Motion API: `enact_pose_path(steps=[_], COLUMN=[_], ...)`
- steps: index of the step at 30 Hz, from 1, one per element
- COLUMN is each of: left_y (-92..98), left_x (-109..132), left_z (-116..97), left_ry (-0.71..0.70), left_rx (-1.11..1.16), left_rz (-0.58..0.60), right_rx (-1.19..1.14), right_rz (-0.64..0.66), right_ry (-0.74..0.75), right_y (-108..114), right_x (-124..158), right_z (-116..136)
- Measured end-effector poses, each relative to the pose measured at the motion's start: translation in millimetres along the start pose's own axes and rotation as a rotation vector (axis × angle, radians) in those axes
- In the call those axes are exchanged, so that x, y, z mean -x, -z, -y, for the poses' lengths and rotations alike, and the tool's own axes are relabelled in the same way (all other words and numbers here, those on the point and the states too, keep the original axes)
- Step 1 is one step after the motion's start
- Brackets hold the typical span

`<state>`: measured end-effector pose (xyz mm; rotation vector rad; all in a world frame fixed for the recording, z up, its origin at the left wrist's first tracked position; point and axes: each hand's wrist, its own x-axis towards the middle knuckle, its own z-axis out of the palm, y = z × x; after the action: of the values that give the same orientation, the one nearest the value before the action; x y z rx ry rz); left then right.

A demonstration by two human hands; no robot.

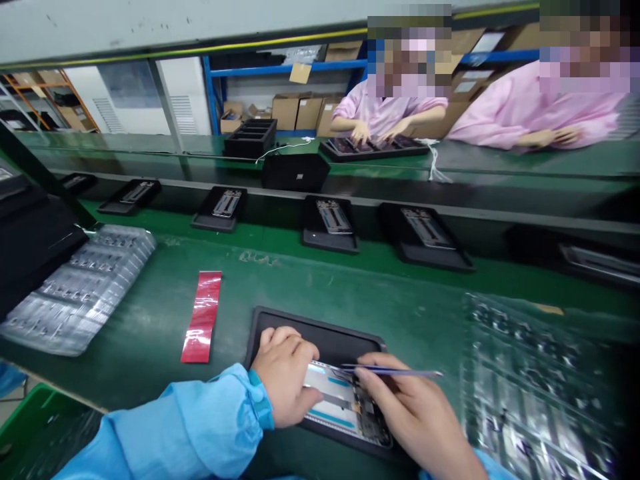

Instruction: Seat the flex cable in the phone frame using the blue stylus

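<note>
An opened phone body (333, 403) with a silver frame, blue strips and a dark board end lies in a black tray (345, 333) in front of me. My left hand (285, 377) rests over its left end, fingers bent around the edge and thumb on the inner face. Between the thumb and fingers of my right hand (407, 407) is a pair of tweezers (395, 370), held nearly level. Their tips point left over the phone's upper edge; whether they touch a part is too small to tell.
A red film strip (203, 317) lies to the left. Clear plastic trays sit at left (85, 287) and right (530, 400). Beyond, several black trays with phone bodies (330, 223) line a green belt. Two people in pink sleeves sit across, one handling a black tray (375, 150).
</note>
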<state>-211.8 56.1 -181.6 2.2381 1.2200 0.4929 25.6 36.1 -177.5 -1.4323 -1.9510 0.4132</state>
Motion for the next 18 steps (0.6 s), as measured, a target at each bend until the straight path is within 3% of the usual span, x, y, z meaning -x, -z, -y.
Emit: enact_pose_path(steps=[14,18], left_y=[-1.6,-1.4], left_x=[-0.6,-0.6], left_z=[1.4,1.2], left_ry=[0.001,0.008], left_rx=[-0.004,0.003], left_rz=[0.009,0.020], right_rx=[0.015,0.068], right_rz=[0.054,-0.008], right_ry=[0.114,0.196], right_y=[-6.5,-11.2], right_x=[-0.9,1.7], right_z=[11.2,9.1])
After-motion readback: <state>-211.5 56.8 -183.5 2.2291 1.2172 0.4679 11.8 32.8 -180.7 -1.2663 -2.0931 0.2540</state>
